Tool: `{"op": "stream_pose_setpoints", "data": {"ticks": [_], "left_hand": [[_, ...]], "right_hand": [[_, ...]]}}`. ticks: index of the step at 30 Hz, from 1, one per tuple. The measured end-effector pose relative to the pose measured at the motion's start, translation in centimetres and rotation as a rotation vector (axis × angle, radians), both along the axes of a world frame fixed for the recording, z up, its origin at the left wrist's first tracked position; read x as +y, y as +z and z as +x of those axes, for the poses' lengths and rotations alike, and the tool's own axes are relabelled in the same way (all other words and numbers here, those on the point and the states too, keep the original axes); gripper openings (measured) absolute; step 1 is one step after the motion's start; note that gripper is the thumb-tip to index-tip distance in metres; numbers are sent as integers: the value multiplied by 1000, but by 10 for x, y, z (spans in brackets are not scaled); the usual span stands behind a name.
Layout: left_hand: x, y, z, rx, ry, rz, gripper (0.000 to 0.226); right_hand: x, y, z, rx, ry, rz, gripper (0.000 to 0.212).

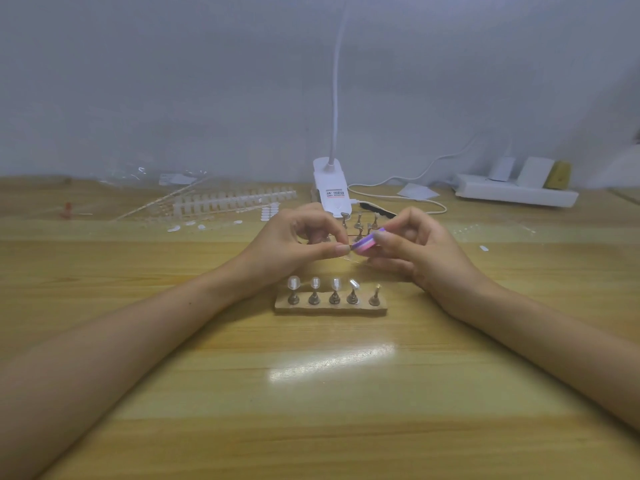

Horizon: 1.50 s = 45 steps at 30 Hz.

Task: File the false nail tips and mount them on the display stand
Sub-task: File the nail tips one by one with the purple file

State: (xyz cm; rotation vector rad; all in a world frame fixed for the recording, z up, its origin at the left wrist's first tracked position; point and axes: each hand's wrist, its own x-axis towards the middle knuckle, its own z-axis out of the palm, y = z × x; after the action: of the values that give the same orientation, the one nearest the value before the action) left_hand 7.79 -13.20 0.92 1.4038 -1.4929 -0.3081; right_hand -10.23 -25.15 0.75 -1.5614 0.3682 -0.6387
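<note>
Above the wooden table [311, 403], left hand [298, 245] pinches a nail tip [350, 247], right hand [419, 252] grips a file [365, 242] pointing left.

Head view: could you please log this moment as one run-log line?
left hand: pinches nail tip | right hand: holds pink-purple file block against it | display stand: four tips mounted, rightmost holder looks bare
</note>
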Motion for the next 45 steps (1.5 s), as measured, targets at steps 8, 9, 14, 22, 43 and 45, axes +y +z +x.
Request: {"op": "stream_pose_setpoints", "data": {"ticks": [8,9,14,22,43,45], "left_hand": [[0,0,1,22,21,-17,11],[0,0,1,9,18,-13,11],[0,0,0,-8,9,-4,8],[0,-1,1,1,2,-9,9],[2,1,-1,28,16,-4,8],[2,1,-1,9,-3,3,9]], "right_hand": [[2,0,0,41,114,-54,25],[2,0,0,53,130,-75,26],[0,0,0,-28,-12,5,27],[0,-1,0,-26,23,-7,25],[2,1,0,13,75,-35,21],[5,1,0,55,141,-99,23]]}}
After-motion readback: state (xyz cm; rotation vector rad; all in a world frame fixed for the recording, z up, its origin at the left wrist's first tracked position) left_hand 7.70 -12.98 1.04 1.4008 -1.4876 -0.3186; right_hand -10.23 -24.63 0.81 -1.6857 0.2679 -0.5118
